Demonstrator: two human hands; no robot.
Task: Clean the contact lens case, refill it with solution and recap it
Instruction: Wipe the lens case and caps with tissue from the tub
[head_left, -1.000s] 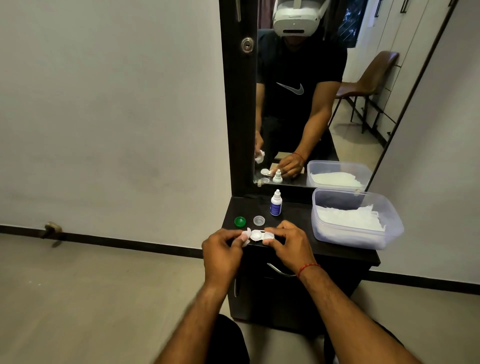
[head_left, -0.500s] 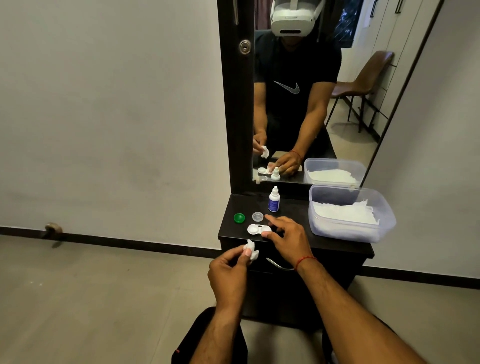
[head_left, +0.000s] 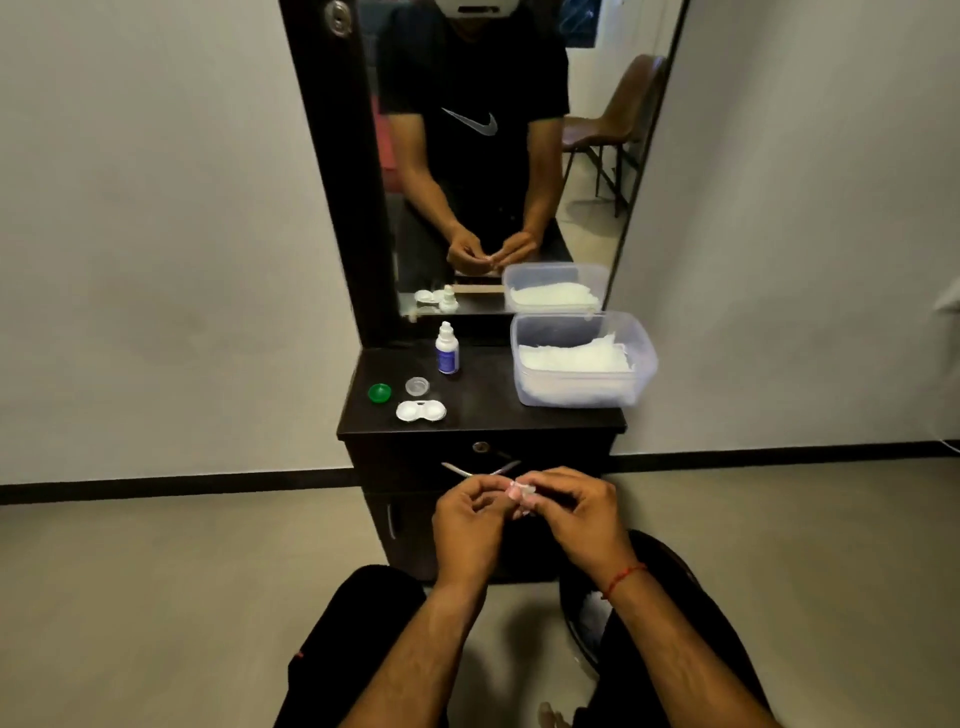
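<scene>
The white two-well contact lens case (head_left: 421, 411) lies open on the dark dresser top (head_left: 488, 400), no hand touching it. Behind it sit a green cap (head_left: 379, 392) and a clear cap (head_left: 417, 386). The small white solution bottle (head_left: 447, 349) with a blue label stands upright near the mirror. Below the dresser's front edge, my left hand (head_left: 467, 525) and my right hand (head_left: 576, 514) meet and both pinch a small crumpled white tissue (head_left: 521, 493) between the fingertips; most of it is hidden by fingers.
A clear plastic tub (head_left: 584, 358) of white tissues stands at the right of the dresser top. A tall mirror (head_left: 498, 156) rises behind. A drawer handle (head_left: 480, 470) sits just above my hands. My dark-clad knees are below, over a grey floor.
The lens case was set down on the dresser and my right hand let go of it. Both hands drew back and down and now meet on the tissue.
</scene>
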